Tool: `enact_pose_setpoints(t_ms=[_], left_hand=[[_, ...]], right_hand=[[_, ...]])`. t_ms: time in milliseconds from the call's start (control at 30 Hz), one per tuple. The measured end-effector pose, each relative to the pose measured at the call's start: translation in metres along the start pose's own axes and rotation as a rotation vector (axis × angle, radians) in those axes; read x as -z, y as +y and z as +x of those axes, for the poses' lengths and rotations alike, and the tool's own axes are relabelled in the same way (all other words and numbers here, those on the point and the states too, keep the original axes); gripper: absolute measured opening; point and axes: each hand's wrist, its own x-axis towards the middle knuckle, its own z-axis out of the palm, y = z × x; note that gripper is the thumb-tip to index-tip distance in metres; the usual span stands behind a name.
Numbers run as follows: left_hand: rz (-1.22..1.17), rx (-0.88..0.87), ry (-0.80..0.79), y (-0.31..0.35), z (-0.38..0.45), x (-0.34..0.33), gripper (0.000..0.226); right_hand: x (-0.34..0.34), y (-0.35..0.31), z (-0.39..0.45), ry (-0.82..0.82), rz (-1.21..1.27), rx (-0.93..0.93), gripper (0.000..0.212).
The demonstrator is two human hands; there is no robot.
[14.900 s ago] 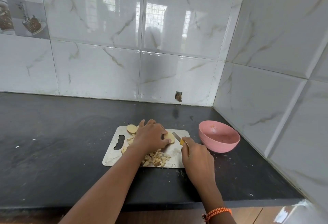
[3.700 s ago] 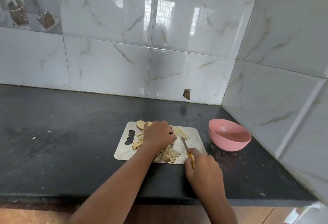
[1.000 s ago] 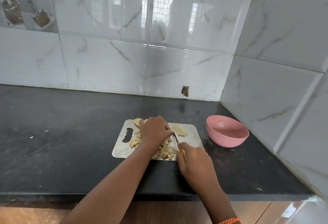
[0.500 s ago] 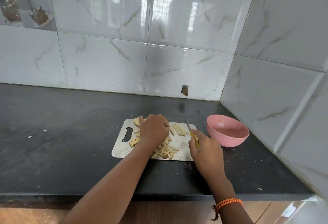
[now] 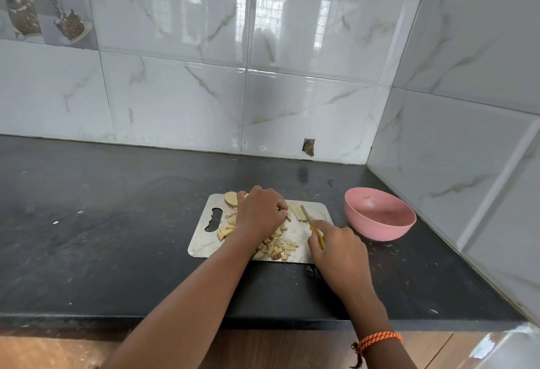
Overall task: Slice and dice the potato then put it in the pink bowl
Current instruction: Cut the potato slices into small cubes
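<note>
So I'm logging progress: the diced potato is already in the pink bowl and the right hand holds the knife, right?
Not quite. The head view shows the diced potato lying on the cutting board, not in the pink bowl. The right hand does hold the knife.

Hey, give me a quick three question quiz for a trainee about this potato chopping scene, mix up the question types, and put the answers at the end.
1. True or false: the pink bowl already holds the diced potato pieces.
2. Multiple choice: what does the right hand grip? A) a spoon B) a yellow-handled knife C) the bowl's rim
3. Fill in: the potato sticks lie on the steel ____, just past the left hand.

Key: 1 false, the dice are on the board and the bowl shows only bits of residue; 2 B; 3 cutting board.
</note>
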Motion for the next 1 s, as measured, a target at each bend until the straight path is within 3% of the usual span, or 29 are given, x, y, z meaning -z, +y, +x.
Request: enact_pose_setpoints(t_ms=[1000], left_hand=[[-0.017,-0.002,0.029,-0.006,0.007,-0.013,0.022]], right_hand=[[-0.002,0.003,-0.001,0.003,0.105,0.031,0.035]])
